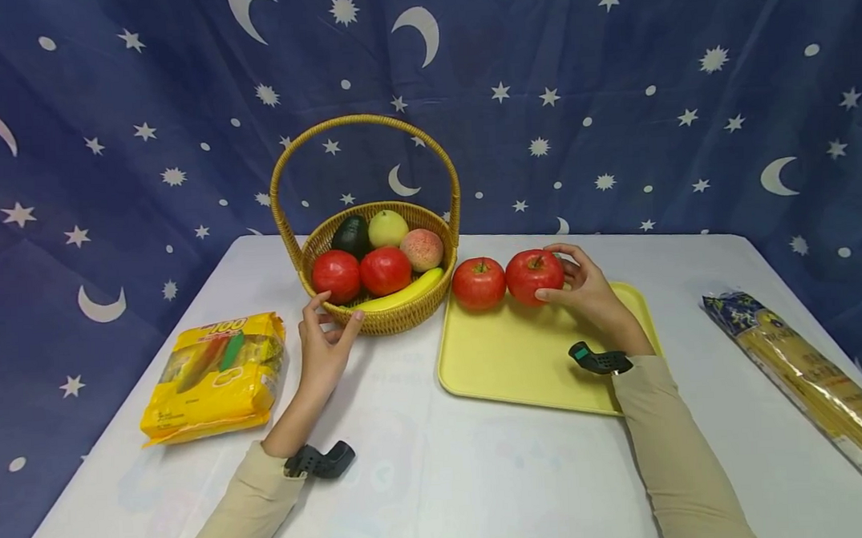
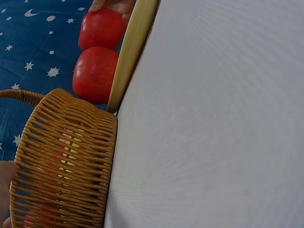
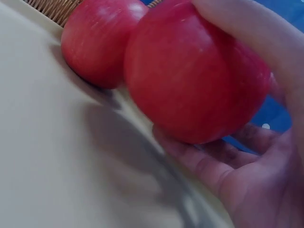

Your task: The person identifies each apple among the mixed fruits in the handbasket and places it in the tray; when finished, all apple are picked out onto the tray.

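Observation:
My right hand (image 1: 591,294) grips a red apple (image 1: 535,276), thumb on the near side and fingers around the far side. In the right wrist view the held apple (image 3: 194,76) hangs over the tray with a shadow under it. Close beside it, a second red apple (image 1: 479,284) sits at the back left of the yellow tray (image 1: 522,369). My left hand (image 1: 322,350) holds the front left rim of the wicker basket (image 1: 397,319). The basket contains two red fruits (image 1: 385,271), a banana (image 1: 403,293), a peach (image 1: 422,250), a yellow-green pear (image 1: 388,228) and an avocado (image 1: 352,236).
A yellow food packet (image 1: 219,374) lies on the white table (image 1: 411,478) at the left. Over at the right is a long bag of spaghetti (image 1: 811,381). The basket's tall handle (image 1: 362,119) arches up before a blue curtain (image 1: 610,76) with moons and stars.

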{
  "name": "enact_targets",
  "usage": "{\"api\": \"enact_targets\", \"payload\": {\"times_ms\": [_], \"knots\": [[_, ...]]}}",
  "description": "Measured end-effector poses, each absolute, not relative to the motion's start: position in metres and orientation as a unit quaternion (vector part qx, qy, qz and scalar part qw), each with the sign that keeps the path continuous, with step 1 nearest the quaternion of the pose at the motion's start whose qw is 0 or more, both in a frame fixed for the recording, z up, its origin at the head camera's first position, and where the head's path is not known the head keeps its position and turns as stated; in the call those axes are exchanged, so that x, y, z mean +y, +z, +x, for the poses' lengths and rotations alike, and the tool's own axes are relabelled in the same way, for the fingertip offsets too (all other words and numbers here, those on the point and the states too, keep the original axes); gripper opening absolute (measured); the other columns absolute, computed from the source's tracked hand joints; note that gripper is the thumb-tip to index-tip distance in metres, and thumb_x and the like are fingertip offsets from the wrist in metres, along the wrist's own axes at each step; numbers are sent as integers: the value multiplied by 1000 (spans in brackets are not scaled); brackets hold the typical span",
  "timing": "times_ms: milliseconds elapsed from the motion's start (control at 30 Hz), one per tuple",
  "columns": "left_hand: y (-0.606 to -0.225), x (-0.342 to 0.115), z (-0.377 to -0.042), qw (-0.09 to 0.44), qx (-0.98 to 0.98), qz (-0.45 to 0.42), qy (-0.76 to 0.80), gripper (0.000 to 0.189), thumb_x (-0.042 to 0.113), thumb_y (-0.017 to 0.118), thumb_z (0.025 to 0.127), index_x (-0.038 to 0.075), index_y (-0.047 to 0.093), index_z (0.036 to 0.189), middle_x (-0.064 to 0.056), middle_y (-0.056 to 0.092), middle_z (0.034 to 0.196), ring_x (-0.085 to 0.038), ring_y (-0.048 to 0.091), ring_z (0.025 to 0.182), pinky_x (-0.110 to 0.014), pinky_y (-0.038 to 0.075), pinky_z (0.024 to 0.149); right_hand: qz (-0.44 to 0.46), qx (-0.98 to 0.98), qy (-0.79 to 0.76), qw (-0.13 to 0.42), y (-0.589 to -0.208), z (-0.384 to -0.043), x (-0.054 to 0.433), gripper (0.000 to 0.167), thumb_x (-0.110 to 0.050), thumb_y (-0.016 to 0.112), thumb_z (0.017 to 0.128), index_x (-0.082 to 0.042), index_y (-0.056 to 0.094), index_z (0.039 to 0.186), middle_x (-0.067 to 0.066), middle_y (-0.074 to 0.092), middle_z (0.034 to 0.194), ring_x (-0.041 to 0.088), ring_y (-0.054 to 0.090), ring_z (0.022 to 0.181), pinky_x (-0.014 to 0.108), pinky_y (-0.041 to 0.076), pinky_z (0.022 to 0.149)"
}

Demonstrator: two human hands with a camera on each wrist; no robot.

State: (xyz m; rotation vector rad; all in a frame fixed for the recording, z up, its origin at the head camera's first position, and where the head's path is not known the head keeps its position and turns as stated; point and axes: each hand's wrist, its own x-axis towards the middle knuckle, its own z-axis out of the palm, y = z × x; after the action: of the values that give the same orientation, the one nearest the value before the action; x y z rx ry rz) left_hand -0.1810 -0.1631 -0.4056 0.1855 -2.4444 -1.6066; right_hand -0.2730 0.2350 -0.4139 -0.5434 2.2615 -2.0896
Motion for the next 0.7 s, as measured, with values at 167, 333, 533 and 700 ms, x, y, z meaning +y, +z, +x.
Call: {"api": "enact_targets", "payload": {"times_ms": [167, 333, 533, 700], "knots": [[-404, -162, -180, 102, -829, 65, -545, 65, 33, 63, 96, 19, 25, 147, -20, 33, 124, -32, 55, 97, -23, 46, 77, -166, 742, -648, 39, -413, -271, 240, 69, -2, 77, 82, -10, 41, 140, 4, 56, 126, 16, 56, 112, 23, 52, 87], [-404, -161, -180, 101, -831, 67, -544, 65, 33, 62, 97, 18, 24, 147, -20, 33, 125, -31, 54, 98, -22, 46, 77, -164, 749, -639, 65, -414, -271, 244, 65, -4, 77, 83, -16, 44, 137, 8, 55, 128, 16, 55, 114, 24, 52, 88], [-404, -161, -181, 102, -831, 69, -542, 65, 34, 62, 97, 19, 24, 147, -20, 33, 125, -29, 54, 96, -19, 45, 75, -160, 760, -626, 69, -416, -273, 244, 66, -6, 79, 81, -16, 44, 137, 14, 57, 127, 16, 58, 112, 24, 51, 89], [-405, -162, -181, 99, -831, 69, -543, 66, 35, 62, 96, 19, 24, 147, -20, 33, 125, -28, 54, 95, -17, 45, 73, -152, 771, -613, 84, -414, -271, 245, 68, -8, 80, 81, -14, 43, 138, 16, 56, 130, 16, 58, 111, 25, 51, 89]]}}
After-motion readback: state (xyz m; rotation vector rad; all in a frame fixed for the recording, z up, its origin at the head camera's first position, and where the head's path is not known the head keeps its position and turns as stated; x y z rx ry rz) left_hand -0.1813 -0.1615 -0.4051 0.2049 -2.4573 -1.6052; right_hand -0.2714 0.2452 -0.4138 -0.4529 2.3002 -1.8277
